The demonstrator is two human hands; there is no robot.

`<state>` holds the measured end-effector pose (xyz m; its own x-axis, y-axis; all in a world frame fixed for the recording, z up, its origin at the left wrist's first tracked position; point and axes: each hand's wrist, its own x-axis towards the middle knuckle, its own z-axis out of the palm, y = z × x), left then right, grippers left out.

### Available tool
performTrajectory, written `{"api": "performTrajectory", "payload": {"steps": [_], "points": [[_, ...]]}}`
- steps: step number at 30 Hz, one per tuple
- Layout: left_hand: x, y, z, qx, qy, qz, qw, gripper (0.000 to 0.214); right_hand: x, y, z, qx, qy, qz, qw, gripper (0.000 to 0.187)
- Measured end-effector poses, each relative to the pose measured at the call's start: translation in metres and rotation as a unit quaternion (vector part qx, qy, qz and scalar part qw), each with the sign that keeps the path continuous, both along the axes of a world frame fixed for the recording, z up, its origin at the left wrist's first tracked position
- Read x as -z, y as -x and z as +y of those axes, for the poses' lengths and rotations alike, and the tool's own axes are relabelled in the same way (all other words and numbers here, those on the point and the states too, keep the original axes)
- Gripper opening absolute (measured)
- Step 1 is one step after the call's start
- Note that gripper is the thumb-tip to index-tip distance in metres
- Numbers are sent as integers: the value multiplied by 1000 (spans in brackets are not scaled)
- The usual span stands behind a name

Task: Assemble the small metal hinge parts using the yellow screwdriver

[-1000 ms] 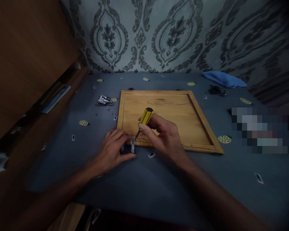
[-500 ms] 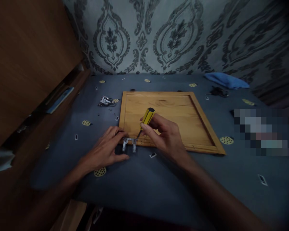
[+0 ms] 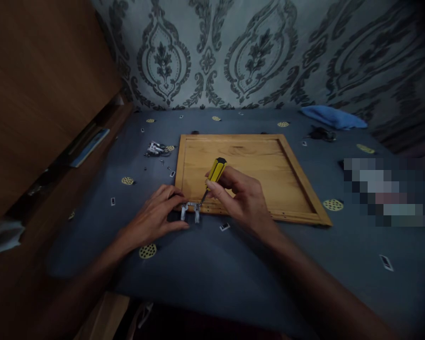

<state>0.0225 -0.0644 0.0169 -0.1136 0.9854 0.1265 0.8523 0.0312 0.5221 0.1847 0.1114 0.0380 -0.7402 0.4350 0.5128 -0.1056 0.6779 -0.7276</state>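
A wooden panel [image 3: 233, 167] with a raised frame lies flat on the patterned cloth. Two silvery hinge arms [image 3: 197, 215] stick out from its near edge, by the left corner. My right hand [image 3: 246, 200] is closed round the yellow and black handle of a screwdriver [image 3: 216, 171]. The screwdriver is tilted, its shaft running down to the right-hand side of the metal piece; the exact tip is hard to make out. My left hand [image 3: 157, 212] rests at the panel's near left corner, fingertips on the frame beside the hinge, thumb stretched out apart below.
Loose metal hinges [image 3: 157, 149] and a few small screws [image 3: 169, 168] lie left of the panel. A blue cloth [image 3: 335, 117] and a dark object [image 3: 321, 134] sit at the back right. A wooden cabinet [image 3: 49, 71] stands along the left, a patterned wall behind.
Almost nothing differs. The view has shifted very slightly; both hands, the screwdriver and the panel keep their places.
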Motion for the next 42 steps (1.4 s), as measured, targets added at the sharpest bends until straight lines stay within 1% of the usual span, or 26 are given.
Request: {"api": "performTrajectory", "payload": {"steps": [8, 15, 21, 25, 29, 34, 42], "points": [[2, 0, 1, -3, -8, 0, 1000, 48, -3, -1, 0, -2, -14, 4, 1000, 18], [4, 2, 2, 10, -20, 17, 1000, 51, -1, 1, -1, -7, 0, 7, 1000, 19], [0, 1, 2, 16, -9, 30, 999, 60, -1, 0, 0, 0, 2, 3, 1000, 22], [-4, 5, -1, 20, 4, 6, 1000, 65, -1, -1, 1, -3, 2, 2, 1000, 21], [-8, 11, -3, 18, 22, -25, 999, 59, 0, 0, 0, 4, -2, 3, 1000, 20], [-7, 12, -3, 19, 15, -30, 999, 50, 0, 1, 0, 3, 0, 4, 1000, 20], [-3, 10, -2, 10, 4, -37, 999, 45, -3, -1, 0, 2, -3, 10, 1000, 22]]}}
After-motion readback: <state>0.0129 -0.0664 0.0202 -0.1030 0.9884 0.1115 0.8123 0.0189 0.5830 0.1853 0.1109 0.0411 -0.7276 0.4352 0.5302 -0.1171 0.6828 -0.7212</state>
